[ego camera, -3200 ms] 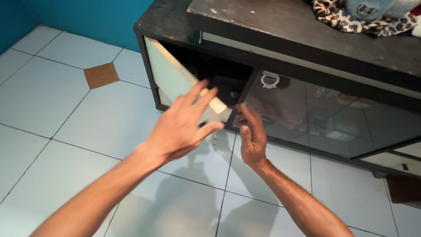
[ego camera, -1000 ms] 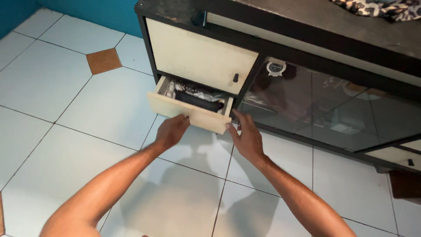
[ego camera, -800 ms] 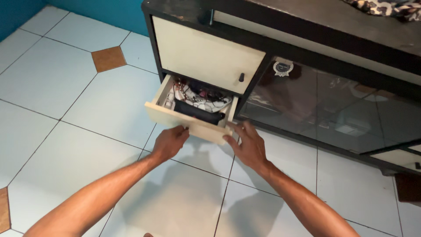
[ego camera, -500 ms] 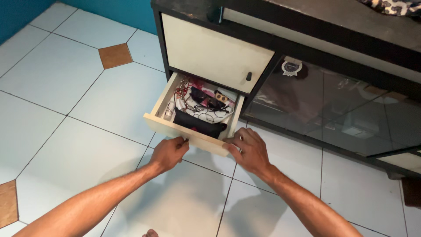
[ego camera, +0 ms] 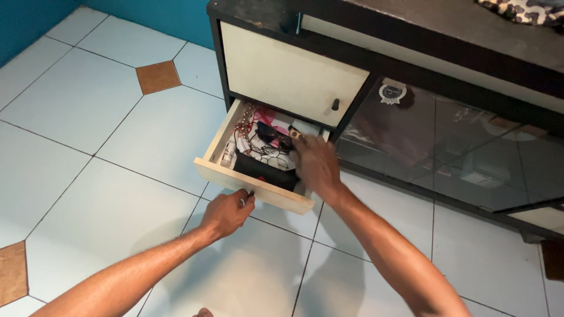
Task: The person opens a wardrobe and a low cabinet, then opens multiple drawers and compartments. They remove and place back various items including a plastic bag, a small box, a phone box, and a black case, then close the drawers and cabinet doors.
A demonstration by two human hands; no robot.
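Gripping the small knob on the front of the open drawer (ego camera: pixel 254 186), the left hand (ego camera: pixel 226 212) is closed just below frame centre. The right hand (ego camera: pixel 315 164) reaches down into the drawer over a black pouch (ego camera: pixel 261 173) and sunglasses (ego camera: pixel 271 135); whether it grips anything cannot be told. A cream door (ego camera: pixel 288 73) sits shut above.

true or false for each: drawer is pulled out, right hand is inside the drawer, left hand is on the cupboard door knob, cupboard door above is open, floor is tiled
1. The drawer is pulled out. True.
2. The right hand reaches into the drawer. True.
3. The left hand is on the door knob. False: it is at the drawer's front edge.
4. The cupboard door above is open. False: it is shut.
5. The floor is tiled. True.
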